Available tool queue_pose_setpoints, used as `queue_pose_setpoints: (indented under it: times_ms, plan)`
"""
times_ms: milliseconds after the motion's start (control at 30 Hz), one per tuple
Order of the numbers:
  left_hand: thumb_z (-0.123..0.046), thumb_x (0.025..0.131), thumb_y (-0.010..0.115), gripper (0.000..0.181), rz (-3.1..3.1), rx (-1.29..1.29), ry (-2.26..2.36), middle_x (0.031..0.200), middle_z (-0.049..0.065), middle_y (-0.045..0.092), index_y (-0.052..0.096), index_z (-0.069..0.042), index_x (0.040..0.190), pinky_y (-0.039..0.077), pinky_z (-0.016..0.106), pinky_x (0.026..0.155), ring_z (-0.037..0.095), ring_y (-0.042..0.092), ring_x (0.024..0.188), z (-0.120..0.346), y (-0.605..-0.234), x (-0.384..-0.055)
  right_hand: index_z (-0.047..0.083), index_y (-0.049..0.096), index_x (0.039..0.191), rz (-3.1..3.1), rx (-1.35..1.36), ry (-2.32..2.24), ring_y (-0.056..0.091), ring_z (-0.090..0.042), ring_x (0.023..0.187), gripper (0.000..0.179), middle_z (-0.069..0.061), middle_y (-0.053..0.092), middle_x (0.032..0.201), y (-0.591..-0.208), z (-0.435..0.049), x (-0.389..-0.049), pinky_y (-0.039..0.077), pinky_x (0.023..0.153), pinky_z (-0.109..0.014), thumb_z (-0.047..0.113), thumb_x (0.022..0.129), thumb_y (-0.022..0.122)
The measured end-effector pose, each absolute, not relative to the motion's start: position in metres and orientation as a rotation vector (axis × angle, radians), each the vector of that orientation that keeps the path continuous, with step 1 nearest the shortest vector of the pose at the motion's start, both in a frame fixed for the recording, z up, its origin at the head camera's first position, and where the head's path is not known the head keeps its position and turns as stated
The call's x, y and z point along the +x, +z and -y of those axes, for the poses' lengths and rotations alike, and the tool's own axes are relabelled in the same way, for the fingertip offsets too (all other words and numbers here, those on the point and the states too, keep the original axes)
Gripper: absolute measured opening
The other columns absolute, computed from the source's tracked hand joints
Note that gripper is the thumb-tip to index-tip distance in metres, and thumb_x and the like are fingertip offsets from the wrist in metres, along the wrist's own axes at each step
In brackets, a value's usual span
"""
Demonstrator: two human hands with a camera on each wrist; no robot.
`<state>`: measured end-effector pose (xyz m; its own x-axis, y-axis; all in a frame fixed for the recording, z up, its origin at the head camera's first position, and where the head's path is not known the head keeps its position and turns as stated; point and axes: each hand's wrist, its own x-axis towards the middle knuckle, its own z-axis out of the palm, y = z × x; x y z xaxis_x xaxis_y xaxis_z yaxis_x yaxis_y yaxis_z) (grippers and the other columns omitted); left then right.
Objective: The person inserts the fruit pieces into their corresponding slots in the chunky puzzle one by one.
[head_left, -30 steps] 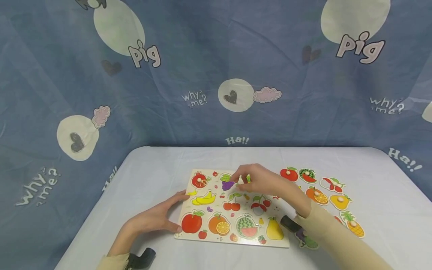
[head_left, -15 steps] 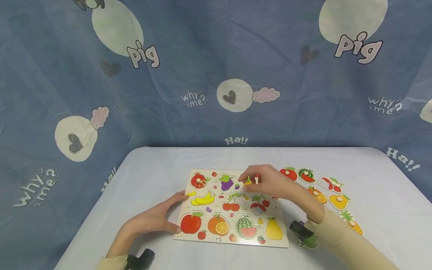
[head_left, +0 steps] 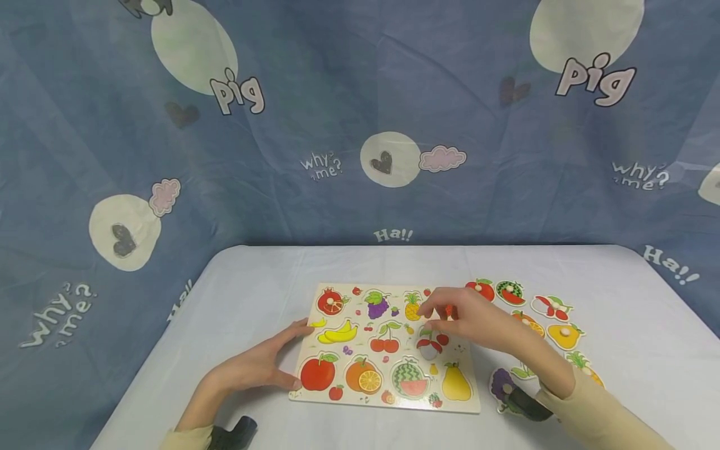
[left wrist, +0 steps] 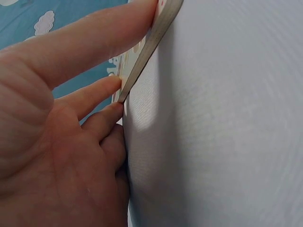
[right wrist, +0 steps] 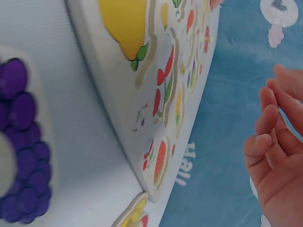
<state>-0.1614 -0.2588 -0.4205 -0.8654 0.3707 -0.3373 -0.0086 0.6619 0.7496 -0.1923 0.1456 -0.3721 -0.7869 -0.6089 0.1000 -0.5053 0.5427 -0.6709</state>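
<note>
left fingers [left wrist: 99,94] touching puzzle board [head_left: 409,345] | right fingers [head_left: 435,300] above it

Two hands [head_left: 259,364] [head_left: 478,317], one puzzle board [head_left: 363,356], at least eight loose pieces [head_left: 562,340].

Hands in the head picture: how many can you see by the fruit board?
2. The left hand touches the left edge of the fruit board; the right hand is over its upper right part. No others seem to be hidden.
</note>
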Motion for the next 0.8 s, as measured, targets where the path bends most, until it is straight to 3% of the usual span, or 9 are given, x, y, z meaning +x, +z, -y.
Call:
queue_pose_setpoints:
  times_ms: [300,600,800]
  plan:
    - [-0.022,0.067,0.088,0.095,-2.401,0.28,1.106,0.162,0.009,0.021,0.04,-0.023,0.149,0.015,0.069,0.109,0.038,0.017,0.145,0.259,-0.421,-0.161,0.031,0.07,0.1,-2.663,-0.986,-1.083,0.055,-0.009,0.081,0.019,0.016,0.063,0.092,-0.375,-0.162,-0.176,0.049,0.068,-0.027,0.017,0.089,0.075]
    - [-0.022,0.068,0.088,0.095,-2.39,0.283,1.121,0.162,0.01,0.02,0.04,-0.023,0.149,0.014,0.07,0.109,0.038,0.015,0.146,0.26,-0.421,-0.161,0.033,0.07,0.102,-2.655,-1.019,-1.098,0.056,-0.009,0.082,0.029,0.012,0.067,0.098,-0.377,-0.18,-0.159,0.05,0.066,-0.027,0.009,0.086,0.076]
    - [-0.021,0.067,0.088,0.095,-2.394,0.299,1.12,0.162,0.009,0.019,0.04,-0.023,0.149,0.013,0.07,0.109,0.039,0.014,0.146,0.26,-0.42,-0.16,0.029,0.07,0.103,-2.664,-1.049,-1.068,0.054,-0.006,0.078,0.024,0.018,0.063,0.094,-0.378,-0.189,-0.148,0.049,0.062,-0.023,0.012,0.087,0.075]
